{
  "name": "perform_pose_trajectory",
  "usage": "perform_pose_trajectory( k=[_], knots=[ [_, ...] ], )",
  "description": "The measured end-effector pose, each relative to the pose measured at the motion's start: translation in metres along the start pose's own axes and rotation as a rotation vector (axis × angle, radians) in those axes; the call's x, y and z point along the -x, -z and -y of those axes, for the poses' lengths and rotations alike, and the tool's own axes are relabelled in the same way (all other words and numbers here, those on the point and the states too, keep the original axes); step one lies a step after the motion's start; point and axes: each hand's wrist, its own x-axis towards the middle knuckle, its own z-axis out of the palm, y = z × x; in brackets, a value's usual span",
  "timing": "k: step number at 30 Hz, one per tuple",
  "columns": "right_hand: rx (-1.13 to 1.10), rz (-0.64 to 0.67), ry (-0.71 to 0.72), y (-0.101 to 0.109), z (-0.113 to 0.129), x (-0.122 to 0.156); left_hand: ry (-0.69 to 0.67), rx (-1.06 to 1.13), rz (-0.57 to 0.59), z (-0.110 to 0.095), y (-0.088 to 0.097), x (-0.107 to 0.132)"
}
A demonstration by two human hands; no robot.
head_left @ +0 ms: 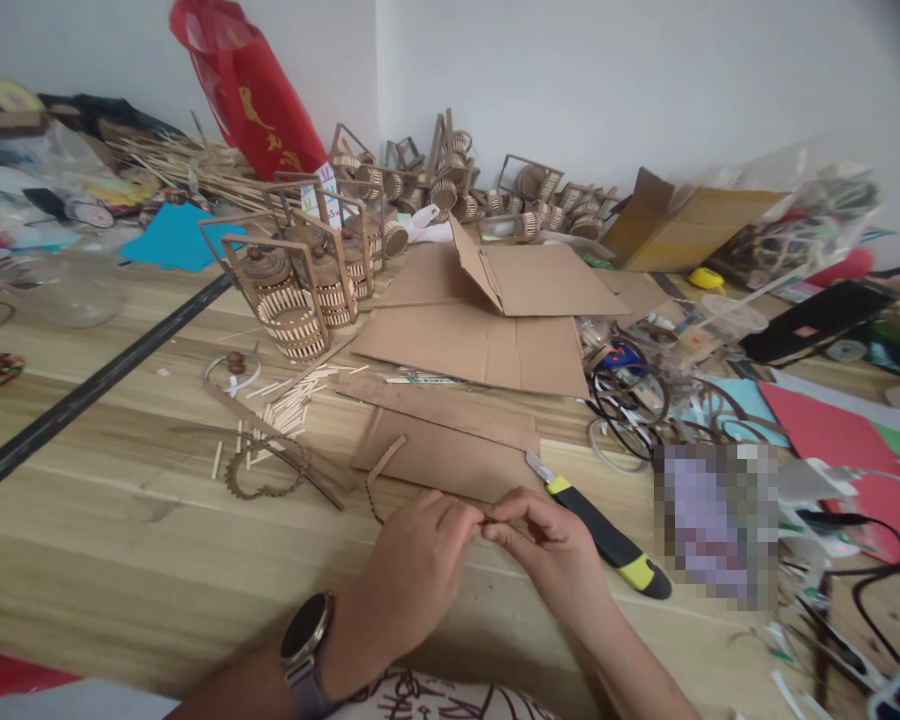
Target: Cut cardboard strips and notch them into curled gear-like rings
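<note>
My left hand (424,545), with a watch on its wrist, is closed around a thin brown notched strip (375,485). One end of the strip curls up beyond the knuckles; the part inside the fist is hidden. Thumb and forefinger of my right hand (551,545) pinch a small dark end of what looks like the same strip, against the left fingertips. Beside the right hand lies a black and yellow utility knife (600,530) with its blade out. A second notched strip (266,490) lies curled at the left, near scattered short pale sticks (289,408).
Brown cardboard pieces (465,345) lie ahead of my hands. Several small slatted baskets with tall handles (292,325) stand behind at left, more along the wall. A red bag (247,90) leans there. Coiled strips (630,400), coloured paper (817,430) and cables crowd the right.
</note>
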Motion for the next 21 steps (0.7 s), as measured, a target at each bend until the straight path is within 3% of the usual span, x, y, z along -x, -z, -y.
perform_pose_trajectory(
  k=[14, 21],
  knots=[
    [-0.174, 0.143, 0.018, 0.0052, -0.0033, -0.0020, 0.048, -0.011, -0.065, 0.0013, -0.0028, 0.0000],
    [-0.099, 0.093, 0.005, 0.0034, -0.0024, -0.0012, 0.029, 0.013, -0.071, 0.0009, -0.0052, 0.0011]
  ],
)
